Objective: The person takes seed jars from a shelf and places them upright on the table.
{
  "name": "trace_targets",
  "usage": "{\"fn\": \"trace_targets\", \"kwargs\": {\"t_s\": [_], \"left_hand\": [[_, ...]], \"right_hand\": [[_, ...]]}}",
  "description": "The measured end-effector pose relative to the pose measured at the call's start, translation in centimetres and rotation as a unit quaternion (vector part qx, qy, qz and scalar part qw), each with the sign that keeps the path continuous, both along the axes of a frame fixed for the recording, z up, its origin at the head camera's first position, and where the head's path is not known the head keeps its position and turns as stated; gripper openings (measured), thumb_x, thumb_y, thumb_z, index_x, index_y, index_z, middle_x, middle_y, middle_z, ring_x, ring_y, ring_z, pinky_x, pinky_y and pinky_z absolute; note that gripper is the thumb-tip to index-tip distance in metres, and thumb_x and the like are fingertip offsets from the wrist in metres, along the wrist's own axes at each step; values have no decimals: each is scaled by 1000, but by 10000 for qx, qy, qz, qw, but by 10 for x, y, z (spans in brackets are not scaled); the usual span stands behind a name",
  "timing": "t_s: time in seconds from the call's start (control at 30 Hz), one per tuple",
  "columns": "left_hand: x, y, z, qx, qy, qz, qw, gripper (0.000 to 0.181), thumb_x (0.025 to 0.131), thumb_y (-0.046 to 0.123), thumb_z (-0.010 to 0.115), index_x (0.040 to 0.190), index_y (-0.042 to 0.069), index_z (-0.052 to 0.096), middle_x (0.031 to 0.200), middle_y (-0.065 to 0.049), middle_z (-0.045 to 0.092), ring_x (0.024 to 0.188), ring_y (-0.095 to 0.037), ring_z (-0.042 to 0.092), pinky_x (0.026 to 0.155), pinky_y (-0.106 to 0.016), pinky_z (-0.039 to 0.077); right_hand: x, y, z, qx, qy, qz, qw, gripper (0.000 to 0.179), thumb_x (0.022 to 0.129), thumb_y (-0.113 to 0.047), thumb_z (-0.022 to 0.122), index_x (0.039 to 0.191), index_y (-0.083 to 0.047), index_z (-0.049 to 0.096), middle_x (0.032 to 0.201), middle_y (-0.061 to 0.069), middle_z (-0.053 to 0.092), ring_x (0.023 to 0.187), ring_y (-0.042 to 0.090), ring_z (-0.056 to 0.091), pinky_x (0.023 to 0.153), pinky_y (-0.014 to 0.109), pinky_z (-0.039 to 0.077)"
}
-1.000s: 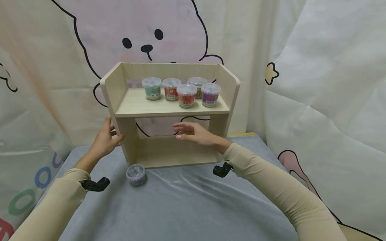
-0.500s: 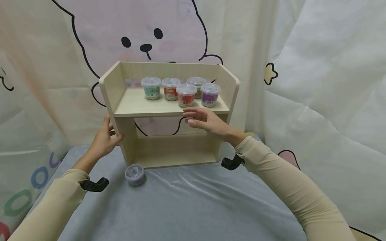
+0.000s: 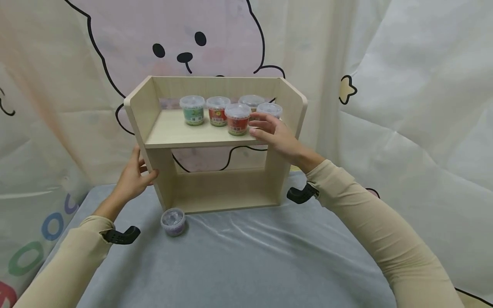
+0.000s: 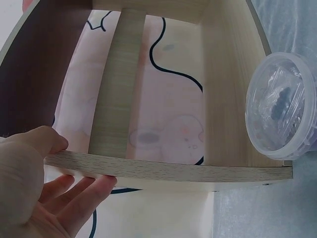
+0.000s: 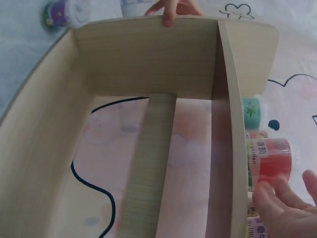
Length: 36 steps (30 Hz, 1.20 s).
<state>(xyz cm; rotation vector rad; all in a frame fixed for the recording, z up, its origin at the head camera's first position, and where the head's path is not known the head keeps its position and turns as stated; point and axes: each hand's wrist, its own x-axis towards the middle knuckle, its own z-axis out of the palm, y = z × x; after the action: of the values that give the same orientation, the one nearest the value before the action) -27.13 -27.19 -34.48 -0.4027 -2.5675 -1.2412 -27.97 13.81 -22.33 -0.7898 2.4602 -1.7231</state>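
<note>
A pale wooden two-tier shelf (image 3: 215, 144) stands on the cloth-covered table. My left hand (image 3: 132, 179) grips the shelf's left side panel, thumb on the inner side and fingers on the outer, as the left wrist view shows. On the upper board are several lidded plastic cups, among them a green cup (image 3: 193, 112), a red cup (image 3: 217, 113) and a front red cup (image 3: 237, 119). Beside that front cup is my right hand (image 3: 279, 139), fingers spread and loosely bent, partly hiding a purple-labelled cup (image 3: 269, 110). Whether its fingertips touch a cup, I cannot tell.
A lidded cup with purple contents (image 3: 173, 222) sits on the blue-grey cloth (image 3: 239, 261) by the shelf's front left corner. Behind the shelf hangs a pale curtain (image 3: 308, 51) with cartoon drawings.
My right hand has risen from in front of the lower opening to the upper board's cups, moving right and up. The left hand has stayed on the side panel.
</note>
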Motion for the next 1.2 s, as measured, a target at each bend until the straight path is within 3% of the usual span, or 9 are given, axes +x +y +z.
{"fn": "trace_targets", "kwargs": {"t_s": [0.2,0.4,0.77,0.93,1.2], "left_hand": [[1,2,2,5,-19,-21,10000,96,96,0,61,161,32,-1,149,-43,38,125,-64,50,61,-41,63],[3,1,0,21,13,-62,10000,97,96,-1,59,161,33,-4,150,-42,38,124,-65,50,63,-47,62],[0,3,1,77,47,-124,9999,94,97,2,61,161,28,-2,148,-41,42,122,-63,53,57,-26,56],[0,3,1,73,-12,-131,9999,95,97,3,61,161,30,-4,150,-41,39,124,-63,51,58,-27,57],[1,3,1,14,-29,-116,9999,94,97,4,61,161,29,-3,151,-42,37,127,-64,49,61,-38,62]], "right_hand": [[-2,-7,9,153,-124,-366,9991,65,101,-31,59,158,-18,31,159,12,44,148,25,42,121,51,37],[-10,-19,11,-31,-420,-393,9983,78,101,-26,60,163,-18,14,165,13,34,154,22,33,124,49,31],[-32,-30,16,416,-417,-316,9978,83,102,-28,58,164,-16,3,167,13,30,156,21,28,129,42,23],[-36,-34,16,306,-545,-430,9971,83,102,-23,59,164,-19,3,162,15,37,151,22,36,126,40,28],[-35,-38,12,372,-380,-785,9955,74,101,-29,61,162,-21,19,158,14,43,146,22,43,123,40,36]]}}
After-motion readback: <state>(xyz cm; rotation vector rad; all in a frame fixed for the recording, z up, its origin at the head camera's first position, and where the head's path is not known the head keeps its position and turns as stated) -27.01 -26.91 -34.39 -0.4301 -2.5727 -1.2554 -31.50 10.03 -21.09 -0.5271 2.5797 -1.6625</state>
